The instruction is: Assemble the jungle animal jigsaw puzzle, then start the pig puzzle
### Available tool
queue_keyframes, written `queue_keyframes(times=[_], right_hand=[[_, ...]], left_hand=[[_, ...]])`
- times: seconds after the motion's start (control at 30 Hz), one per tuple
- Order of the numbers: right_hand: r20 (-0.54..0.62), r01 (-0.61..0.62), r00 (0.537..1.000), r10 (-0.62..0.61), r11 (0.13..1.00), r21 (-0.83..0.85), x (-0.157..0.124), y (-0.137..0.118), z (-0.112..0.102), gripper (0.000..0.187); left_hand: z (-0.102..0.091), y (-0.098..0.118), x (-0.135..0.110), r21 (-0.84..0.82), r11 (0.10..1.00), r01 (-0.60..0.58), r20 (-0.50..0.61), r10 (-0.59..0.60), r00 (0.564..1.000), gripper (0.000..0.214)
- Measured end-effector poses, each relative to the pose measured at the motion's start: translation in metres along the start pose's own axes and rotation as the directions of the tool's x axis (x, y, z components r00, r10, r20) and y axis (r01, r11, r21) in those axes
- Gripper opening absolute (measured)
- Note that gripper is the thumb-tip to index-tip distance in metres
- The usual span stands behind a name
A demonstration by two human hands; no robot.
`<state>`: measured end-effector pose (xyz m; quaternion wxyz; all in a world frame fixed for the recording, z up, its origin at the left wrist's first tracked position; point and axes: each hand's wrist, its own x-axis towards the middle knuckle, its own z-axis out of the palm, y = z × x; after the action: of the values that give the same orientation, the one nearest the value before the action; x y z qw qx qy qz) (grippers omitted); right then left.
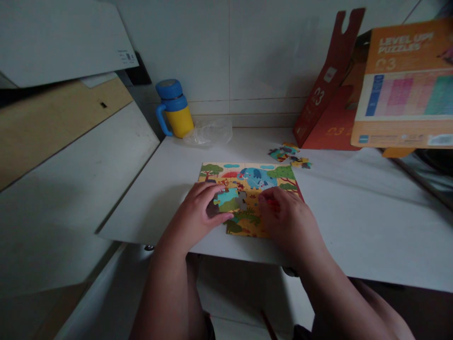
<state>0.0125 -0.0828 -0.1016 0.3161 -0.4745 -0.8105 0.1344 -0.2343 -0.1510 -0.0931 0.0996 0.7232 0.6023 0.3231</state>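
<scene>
A colourful jigsaw puzzle [253, 179] with an elephant and trees lies on the white table [354, 212]. My left hand [198, 212] rests on its left side, fingers pinched on a blue and green puzzle piece [228, 199]. On the puzzle's right side lies my right hand [286, 217], fingers curled and pressing down on a red patch of the picture. The lower parts of the puzzle are hidden under both hands.
Several loose puzzle pieces [289, 156] lie beyond the puzzle. An orange puzzle box [403, 89] and its red sleeve [329, 80] stand at the back right. A yellow and blue bottle [175, 109] and a clear plastic bag [210, 132] sit by the wall.
</scene>
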Motion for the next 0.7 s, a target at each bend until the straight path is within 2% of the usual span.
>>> queue_keyframes(times=[0.2,0.37,0.5,0.7], right_hand=[[0.036,-0.024,0.999,0.023,0.999,0.024,-0.001,-0.001,0.000,0.015],[0.059,-0.021,0.998,0.019,0.999,0.034,0.000,-0.001,-0.001,0.014],[0.056,0.000,0.998,-0.002,1.000,0.026,0.001,-0.001,-0.002,0.012],[0.081,-0.025,0.996,0.024,0.999,0.020,0.001,-0.004,-0.002,0.016]], left_hand=[[0.012,-0.002,0.006,0.016,1.000,-0.026,0.015,0.025,1.000,0.060],[0.008,-0.005,0.006,-0.003,1.000,-0.011,0.010,0.011,1.000,0.064],[-0.006,-0.009,-0.002,-0.011,0.990,0.138,0.051,-0.138,0.989,0.063],[-0.032,-0.014,-0.021,-0.059,0.938,0.341,0.256,-0.316,0.914,0.057]])
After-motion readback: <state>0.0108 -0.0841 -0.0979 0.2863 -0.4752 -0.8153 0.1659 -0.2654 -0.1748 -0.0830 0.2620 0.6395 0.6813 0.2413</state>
